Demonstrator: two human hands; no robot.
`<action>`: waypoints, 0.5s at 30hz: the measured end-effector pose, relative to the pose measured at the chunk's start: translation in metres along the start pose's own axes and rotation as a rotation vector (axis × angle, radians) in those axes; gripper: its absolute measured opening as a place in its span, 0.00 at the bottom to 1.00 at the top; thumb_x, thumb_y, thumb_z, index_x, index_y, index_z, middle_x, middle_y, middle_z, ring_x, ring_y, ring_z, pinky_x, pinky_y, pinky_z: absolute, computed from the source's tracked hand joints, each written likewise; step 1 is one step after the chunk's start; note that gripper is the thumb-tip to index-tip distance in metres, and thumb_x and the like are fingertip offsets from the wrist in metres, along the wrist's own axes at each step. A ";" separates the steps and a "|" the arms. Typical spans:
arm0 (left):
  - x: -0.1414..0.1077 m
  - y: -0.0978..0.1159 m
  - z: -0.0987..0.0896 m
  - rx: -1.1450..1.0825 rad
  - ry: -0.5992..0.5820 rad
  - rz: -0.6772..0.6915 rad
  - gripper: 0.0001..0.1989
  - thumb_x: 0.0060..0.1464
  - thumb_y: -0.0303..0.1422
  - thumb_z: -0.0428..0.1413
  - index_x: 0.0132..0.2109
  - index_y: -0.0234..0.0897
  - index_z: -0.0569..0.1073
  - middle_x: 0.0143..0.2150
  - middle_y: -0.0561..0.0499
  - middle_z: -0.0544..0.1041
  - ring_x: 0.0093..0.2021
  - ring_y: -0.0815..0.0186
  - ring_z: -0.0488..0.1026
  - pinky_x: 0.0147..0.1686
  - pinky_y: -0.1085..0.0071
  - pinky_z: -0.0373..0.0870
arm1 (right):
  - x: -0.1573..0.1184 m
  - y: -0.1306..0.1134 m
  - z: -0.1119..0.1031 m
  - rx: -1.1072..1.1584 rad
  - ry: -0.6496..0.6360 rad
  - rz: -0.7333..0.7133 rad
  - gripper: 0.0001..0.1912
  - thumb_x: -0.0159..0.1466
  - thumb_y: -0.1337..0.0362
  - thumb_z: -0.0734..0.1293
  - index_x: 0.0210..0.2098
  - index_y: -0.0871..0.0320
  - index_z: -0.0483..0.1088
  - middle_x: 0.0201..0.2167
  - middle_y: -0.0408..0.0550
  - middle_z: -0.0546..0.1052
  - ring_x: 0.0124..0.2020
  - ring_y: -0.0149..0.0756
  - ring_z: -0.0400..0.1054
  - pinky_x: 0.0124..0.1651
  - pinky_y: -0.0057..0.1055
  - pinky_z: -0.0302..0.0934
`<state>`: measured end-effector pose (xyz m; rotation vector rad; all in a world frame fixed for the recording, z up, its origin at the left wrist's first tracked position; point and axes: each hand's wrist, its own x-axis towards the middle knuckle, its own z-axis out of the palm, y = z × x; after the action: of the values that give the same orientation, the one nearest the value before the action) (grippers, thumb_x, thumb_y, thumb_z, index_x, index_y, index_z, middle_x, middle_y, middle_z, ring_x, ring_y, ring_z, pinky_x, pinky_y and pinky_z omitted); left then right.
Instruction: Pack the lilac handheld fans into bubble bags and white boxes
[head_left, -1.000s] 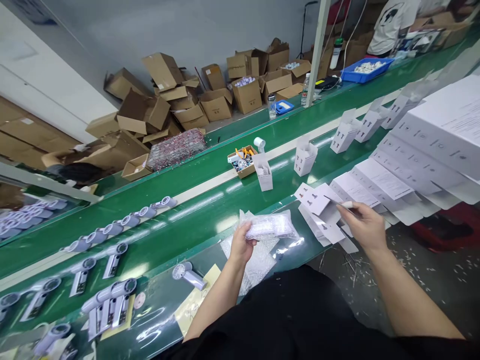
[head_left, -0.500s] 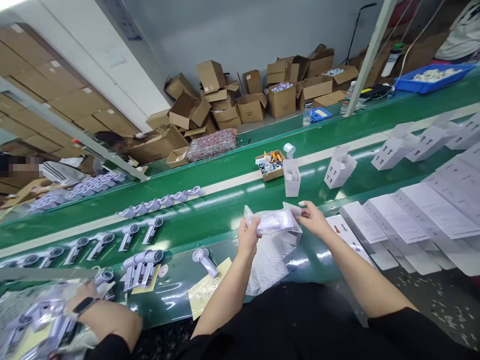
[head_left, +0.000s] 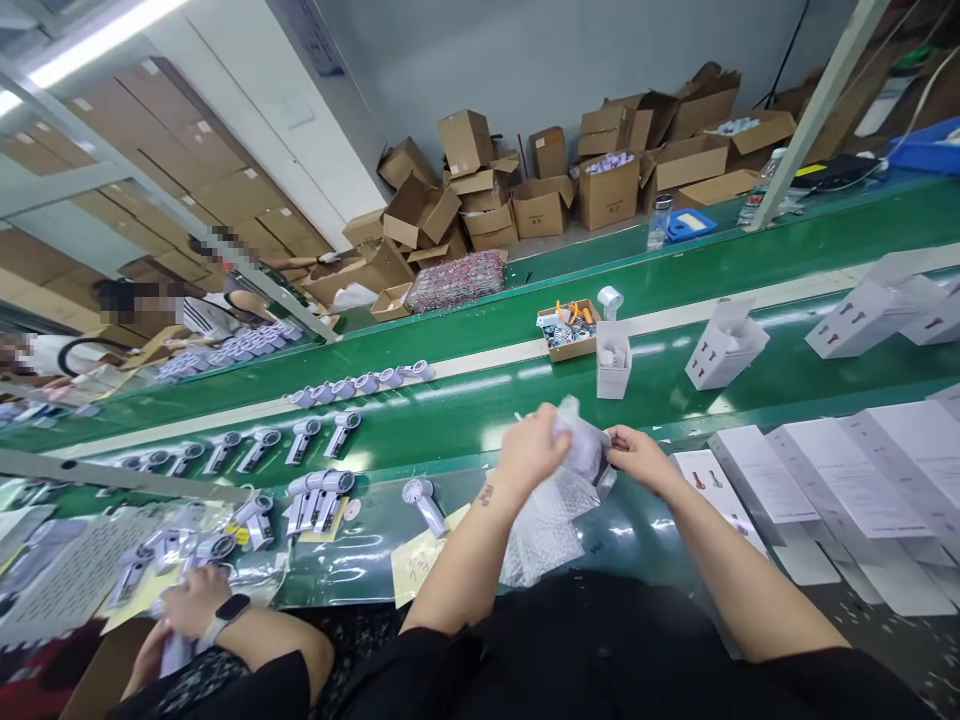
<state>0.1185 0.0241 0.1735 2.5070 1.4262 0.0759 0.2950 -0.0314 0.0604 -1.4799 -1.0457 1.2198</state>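
Note:
My left hand [head_left: 534,448] is wrapped over a lilac item in a clear plastic bag [head_left: 589,448], tilted above the bench. At the bag's right side, the fingers of my right hand [head_left: 639,460] pinch the edge of a small white box, mostly hidden behind the bag. Beneath both hands lie sheets of bubble wrap [head_left: 544,540]. Left of my left forearm a lilac handheld fan [head_left: 424,505] rests partly over a yellow paper note [head_left: 417,568].
Open white boxes [head_left: 613,372] stand on the green conveyor [head_left: 480,425], beside a carton of small parts [head_left: 571,345]. Flat-topped white boxes [head_left: 814,470] line the right. Fans [head_left: 321,500] lie left, where a co-worker's hands [head_left: 196,605] handle another.
My left hand has moved over the top of the bagged item, which is now tilted more upright. My right hand stays at its right edge. The view has shifted left.

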 end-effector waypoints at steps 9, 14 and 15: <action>-0.012 0.029 0.069 0.082 0.071 0.111 0.14 0.59 0.35 0.45 0.48 0.32 0.64 0.40 0.41 0.70 0.34 0.59 0.71 0.32 0.65 0.67 | 0.007 0.004 -0.004 -0.165 0.001 -0.076 0.11 0.48 0.71 0.61 0.30 0.55 0.71 0.26 0.40 0.75 0.29 0.35 0.67 0.33 0.28 0.58; -0.034 0.015 0.091 0.112 0.151 0.347 0.26 0.56 0.45 0.50 0.58 0.37 0.60 0.53 0.39 0.67 0.52 0.50 0.62 0.49 0.52 0.61 | -0.001 0.008 -0.013 -0.011 -0.074 0.035 0.09 0.53 0.65 0.64 0.35 0.55 0.71 0.27 0.42 0.75 0.31 0.36 0.68 0.33 0.30 0.62; -0.038 0.011 0.094 0.139 0.142 0.374 0.27 0.55 0.46 0.51 0.58 0.38 0.60 0.54 0.40 0.67 0.55 0.48 0.60 0.52 0.48 0.56 | -0.007 0.010 -0.015 0.087 -0.112 0.067 0.13 0.53 0.64 0.65 0.39 0.55 0.70 0.32 0.44 0.76 0.35 0.38 0.69 0.36 0.31 0.63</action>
<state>0.1240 -0.0313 0.0886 2.9058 1.0204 0.2350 0.3097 -0.0424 0.0536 -1.4026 -1.0103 1.3919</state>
